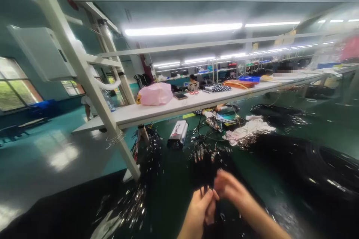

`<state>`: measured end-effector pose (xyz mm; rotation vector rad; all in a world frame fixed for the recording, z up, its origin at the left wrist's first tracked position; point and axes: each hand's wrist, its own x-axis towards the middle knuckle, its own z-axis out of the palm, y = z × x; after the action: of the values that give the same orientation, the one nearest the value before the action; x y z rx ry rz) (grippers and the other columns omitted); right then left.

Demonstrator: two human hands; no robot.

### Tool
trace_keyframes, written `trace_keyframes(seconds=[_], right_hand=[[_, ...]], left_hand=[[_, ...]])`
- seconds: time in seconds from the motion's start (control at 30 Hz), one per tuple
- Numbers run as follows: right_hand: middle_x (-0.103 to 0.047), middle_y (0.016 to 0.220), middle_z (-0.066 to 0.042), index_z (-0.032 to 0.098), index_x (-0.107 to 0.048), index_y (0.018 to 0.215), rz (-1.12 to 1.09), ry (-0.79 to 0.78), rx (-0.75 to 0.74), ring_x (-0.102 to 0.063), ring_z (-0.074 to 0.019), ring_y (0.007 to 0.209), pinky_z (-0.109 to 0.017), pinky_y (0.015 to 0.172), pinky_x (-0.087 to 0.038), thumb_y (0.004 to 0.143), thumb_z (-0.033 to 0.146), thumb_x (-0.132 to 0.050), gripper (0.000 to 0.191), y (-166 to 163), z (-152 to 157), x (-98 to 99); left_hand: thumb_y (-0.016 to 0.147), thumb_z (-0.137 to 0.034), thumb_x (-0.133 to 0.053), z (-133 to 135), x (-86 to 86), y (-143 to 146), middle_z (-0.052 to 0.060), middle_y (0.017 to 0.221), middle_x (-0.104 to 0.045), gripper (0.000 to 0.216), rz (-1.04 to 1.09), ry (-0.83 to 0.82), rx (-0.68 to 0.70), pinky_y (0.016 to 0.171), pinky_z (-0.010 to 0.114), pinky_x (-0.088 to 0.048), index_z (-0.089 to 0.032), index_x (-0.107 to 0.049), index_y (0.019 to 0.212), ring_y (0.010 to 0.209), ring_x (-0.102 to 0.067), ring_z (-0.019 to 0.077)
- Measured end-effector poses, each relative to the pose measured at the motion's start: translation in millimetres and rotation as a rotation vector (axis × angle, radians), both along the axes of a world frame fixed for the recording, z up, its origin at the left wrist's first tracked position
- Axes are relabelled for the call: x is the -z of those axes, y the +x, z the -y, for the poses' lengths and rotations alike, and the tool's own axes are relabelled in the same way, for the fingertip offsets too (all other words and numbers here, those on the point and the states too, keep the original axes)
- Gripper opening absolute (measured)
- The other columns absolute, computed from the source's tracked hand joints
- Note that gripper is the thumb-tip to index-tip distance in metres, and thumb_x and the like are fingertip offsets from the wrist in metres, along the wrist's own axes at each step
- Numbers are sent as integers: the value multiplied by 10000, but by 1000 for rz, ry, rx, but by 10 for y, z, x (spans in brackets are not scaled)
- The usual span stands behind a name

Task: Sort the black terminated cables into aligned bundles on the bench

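Observation:
My left hand (201, 209) is closed, with thumb and fingers pinching thin black cables whose short ends stick up above the fingertips. Close by on the right, my right hand (230, 187) is smeared by motion. Its fingers look bent, but what they hold, if anything, cannot be made out. Just beyond both hands lies a bundle of black cables (206, 157) with shiny metal ends on the dark green work surface (168, 190). More black cables (297, 157) lie coiled to the right. Another bundle with bright tips (136, 205) is at the lower left.
A silver-and-black box (178, 134) and a white cloth (249, 130) lie beyond the cables. The white shelf (134, 114) carries a pink bag (156, 94), a phone (180, 96) and red-handled scissors (193, 92). A metal post (101, 97) rises at left. A person (193, 84) sits farther back.

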<state>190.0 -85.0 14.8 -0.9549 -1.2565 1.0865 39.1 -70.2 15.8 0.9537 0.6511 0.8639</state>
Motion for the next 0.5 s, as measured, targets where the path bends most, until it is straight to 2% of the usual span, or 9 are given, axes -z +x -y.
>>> trace_keyframes(seconds=[0.1, 0.17, 0.23, 0.33, 0.43, 0.5], right_hand=[[-407, 1319, -35, 313, -357, 1272, 51, 258, 11, -399, -210, 1178, -405, 944, -360, 834, 391, -461, 457, 182, -389, -729], [-456, 1287, -16, 266, -459, 1215, 303, 337, -91, -363, -199, 1207, -394, 995, -298, 858, 379, -412, 378, 199, -523, -1149], [-557, 1182, -27, 212, -549, 1132, 538, 339, -200, -441, -196, 1144, -387, 985, -317, 870, 375, -376, 354, 137, -572, -1400], [-588, 1142, -48, 167, -572, 1102, 711, 344, -243, -504, -188, 1078, -368, 954, -365, 868, 357, -377, 358, 6, -558, -1456], [-520, 1234, -39, 180, -505, 1182, 734, 388, -224, -449, -181, 1142, -365, 988, -328, 866, 334, -392, 369, -53, -536, -1338], [-519, 1236, -38, 185, -491, 1196, 723, 366, -215, -448, -183, 1144, -367, 989, -326, 864, 334, -398, 376, -52, -552, -1281]], left_hand=[[718, -494, -564, 70, -7, -33, -70, 370, -321, 367, -6, 26, 54, 302, 180, -153, -129, -533, 695, 279, -208, 23], [735, -483, -549, 74, -47, -14, -60, 377, -347, 360, -31, 46, 52, 311, 178, -170, -126, -531, 692, 286, -234, 27], [753, -486, -522, 49, -100, 15, -46, 391, -384, 366, -57, 60, 35, 314, 181, -191, -124, -529, 697, 290, -267, 35], [772, -482, -492, -14, -180, 48, -23, 437, -440, 366, -49, 72, -28, 328, 190, -243, -121, -529, 717, 311, -331, 53], [785, -439, -495, -68, -234, 59, -11, 493, -472, 326, -4, 91, -83, 357, 191, -278, -116, -541, 778, 357, -381, 61], [794, -418, -490, -90, -253, 56, -13, 496, -468, 307, 25, 94, -55, 358, 190, -272, -116, -544, 797, 361, -376, 60]])
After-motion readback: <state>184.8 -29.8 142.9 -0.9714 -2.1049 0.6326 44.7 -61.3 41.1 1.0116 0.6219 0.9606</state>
